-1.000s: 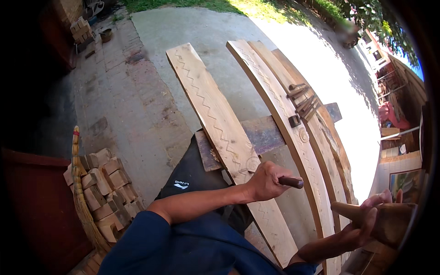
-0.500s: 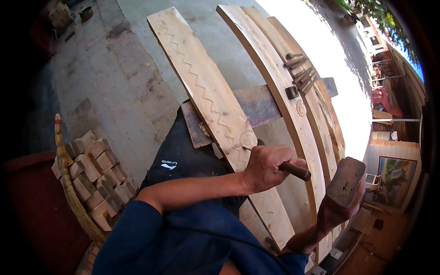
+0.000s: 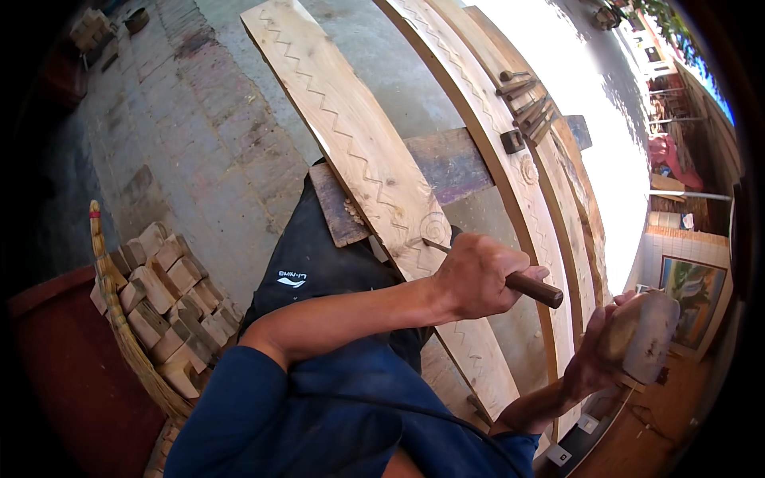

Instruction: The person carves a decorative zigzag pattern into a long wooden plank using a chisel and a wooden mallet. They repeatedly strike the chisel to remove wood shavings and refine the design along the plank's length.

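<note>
My left hand [image 3: 482, 275] is closed round a carving chisel [image 3: 535, 290] with a brown handle. Its thin metal tip touches a long pale board [image 3: 351, 135] beside a drawn spiral, where a zigzag line runs along the wood. To the right, my right hand [image 3: 594, 346] grips a worn wooden mallet [image 3: 649, 338], held well apart from the chisel's end. The mallet's handle is mostly hidden by the hand and the head.
A dark plank [image 3: 450, 163] supports the boards. A second board [image 3: 532, 211] with a carved spiral lies to the right, near several chisels [image 3: 534, 111] and a small black object [image 3: 512, 142]. Wooden blocks [image 3: 163, 295] are piled at left beside a straw bundle [image 3: 111, 279].
My right hand has swung the mallet outward to the right and down, away from the chisel. My left hand and the chisel handle have shifted slightly right; the tip remains near the spiral.
</note>
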Available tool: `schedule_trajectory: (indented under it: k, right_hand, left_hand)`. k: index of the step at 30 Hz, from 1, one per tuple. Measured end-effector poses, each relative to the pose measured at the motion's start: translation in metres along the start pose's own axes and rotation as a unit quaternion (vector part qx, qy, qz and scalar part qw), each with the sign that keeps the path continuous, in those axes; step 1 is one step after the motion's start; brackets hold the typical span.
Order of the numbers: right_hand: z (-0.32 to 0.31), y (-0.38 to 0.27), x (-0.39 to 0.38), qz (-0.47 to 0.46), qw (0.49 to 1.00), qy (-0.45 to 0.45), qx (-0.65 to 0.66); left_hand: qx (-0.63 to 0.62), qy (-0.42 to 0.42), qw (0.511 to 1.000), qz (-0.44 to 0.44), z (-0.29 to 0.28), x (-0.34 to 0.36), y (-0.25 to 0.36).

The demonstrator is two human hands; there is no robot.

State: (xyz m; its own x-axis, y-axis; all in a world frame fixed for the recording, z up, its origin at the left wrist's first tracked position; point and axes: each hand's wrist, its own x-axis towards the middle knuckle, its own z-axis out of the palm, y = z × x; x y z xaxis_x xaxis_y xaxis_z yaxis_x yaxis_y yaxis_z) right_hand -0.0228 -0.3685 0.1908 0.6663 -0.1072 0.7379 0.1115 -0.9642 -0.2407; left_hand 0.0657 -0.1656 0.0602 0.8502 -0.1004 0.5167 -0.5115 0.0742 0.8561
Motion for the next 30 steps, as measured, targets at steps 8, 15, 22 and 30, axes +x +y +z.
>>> schedule_trajectory:
  k: [8,15,22,30]
  right_hand:
    - [-0.026,0.017,0.010,-0.055,0.984,0.023,0.165]
    - [0.009,-0.018,-0.001,0.105,0.993,0.046,0.025]
    - [0.017,-0.011,-0.035,0.124,0.980,-0.045,0.149]
    - [0.013,-0.001,-0.048,0.168,0.974,-0.061,0.141]
  left_hand:
    - [-0.025,0.055,0.998,-0.021,0.001,0.000,0.003]
    - [-0.024,0.104,0.994,0.020,0.003,-0.008,0.004]
    - [0.007,0.022,0.993,0.119,0.017,-0.013,0.020]
    - [0.043,0.013,0.995,0.094,0.021,-0.011,0.005]
